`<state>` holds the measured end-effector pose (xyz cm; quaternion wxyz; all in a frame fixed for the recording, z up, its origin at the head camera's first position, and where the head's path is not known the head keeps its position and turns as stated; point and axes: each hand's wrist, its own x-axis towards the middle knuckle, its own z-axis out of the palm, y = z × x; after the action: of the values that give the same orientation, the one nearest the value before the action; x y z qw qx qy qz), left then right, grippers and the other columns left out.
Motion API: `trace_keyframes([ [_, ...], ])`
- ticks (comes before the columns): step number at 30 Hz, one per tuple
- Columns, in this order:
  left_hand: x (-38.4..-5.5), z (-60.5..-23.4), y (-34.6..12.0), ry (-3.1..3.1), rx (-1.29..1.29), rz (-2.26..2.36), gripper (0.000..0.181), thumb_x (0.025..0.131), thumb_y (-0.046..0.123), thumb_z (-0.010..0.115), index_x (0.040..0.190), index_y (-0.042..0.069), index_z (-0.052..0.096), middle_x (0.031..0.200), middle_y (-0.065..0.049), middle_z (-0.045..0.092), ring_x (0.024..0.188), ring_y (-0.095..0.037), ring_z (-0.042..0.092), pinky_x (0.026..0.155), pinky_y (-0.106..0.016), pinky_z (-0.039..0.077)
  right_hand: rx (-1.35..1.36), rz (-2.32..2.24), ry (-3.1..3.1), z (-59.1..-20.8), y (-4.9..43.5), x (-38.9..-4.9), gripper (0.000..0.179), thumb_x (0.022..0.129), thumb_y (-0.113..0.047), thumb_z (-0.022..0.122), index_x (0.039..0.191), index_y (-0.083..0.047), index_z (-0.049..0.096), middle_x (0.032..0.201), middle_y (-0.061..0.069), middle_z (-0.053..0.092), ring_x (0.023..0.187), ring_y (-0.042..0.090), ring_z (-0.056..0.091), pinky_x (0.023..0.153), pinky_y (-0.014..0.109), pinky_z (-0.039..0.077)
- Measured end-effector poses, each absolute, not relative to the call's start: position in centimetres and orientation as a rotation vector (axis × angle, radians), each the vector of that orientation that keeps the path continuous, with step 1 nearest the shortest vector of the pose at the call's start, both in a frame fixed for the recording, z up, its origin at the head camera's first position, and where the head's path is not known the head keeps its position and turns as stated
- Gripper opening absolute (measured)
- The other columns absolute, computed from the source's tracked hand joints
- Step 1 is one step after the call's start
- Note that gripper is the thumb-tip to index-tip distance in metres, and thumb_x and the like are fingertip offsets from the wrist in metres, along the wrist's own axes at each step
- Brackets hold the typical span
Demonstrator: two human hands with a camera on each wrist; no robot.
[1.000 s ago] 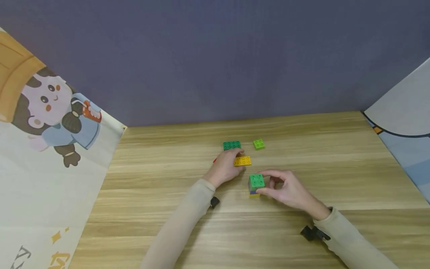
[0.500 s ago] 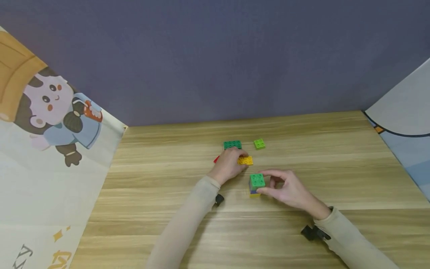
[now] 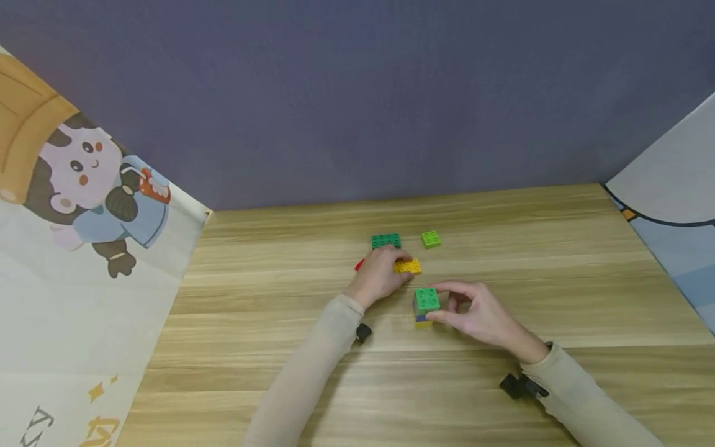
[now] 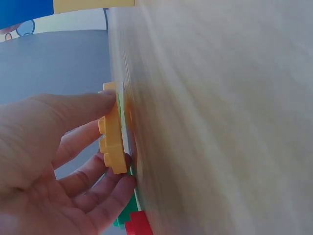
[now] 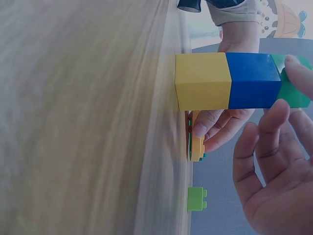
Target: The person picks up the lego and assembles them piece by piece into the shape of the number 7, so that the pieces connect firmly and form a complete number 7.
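Head feed: I get even, moderate light, fairly flat | soft shadow on the worktop (image 3: 223, 298), right of the left sleeve (image 3: 313, 366) | left wrist feed: milky glare over the worktop, grain smeared, yellow brick (image 4: 115, 142) crisper | right wrist feed: I see hazy, blurred wood grain up close

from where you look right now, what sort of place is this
Perhaps an indoor play or demonstration booth: a wood-grain tabletop, a dark backdrop behind it and a cartoon-printed panel along its left.

left hand (image 3: 380, 273) pinches, farther | right hand (image 3: 475, 313) pinches between thumb and fingers, nearer | forearms (image 3: 307, 372) slant inward
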<state>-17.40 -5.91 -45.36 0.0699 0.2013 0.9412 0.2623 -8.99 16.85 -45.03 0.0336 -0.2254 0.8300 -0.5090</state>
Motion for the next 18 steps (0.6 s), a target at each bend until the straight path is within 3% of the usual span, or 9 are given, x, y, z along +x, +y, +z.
trace_keyframes([
  [18, -17.41, -45.24, -6.61, 2.833, 0.602, 0.842, 0.037, 0.098, 0.031, 0.08, 0.131, 0.015, 0.075, 0.129, -0.004, 0.074, 0.117, -0.02, 0.068, 0.103, -0.036, 0.055, -0.696, -1.56, 2.555, -44.85, 16.68, -8.97, 0.042, 0.083, -0.013, 0.093, 0.12, -0.002, 0.078, 0.072, -0.004, 0.066, 0.064, 0.003, 0.055, 0.051, 0.023, 0.045],
])
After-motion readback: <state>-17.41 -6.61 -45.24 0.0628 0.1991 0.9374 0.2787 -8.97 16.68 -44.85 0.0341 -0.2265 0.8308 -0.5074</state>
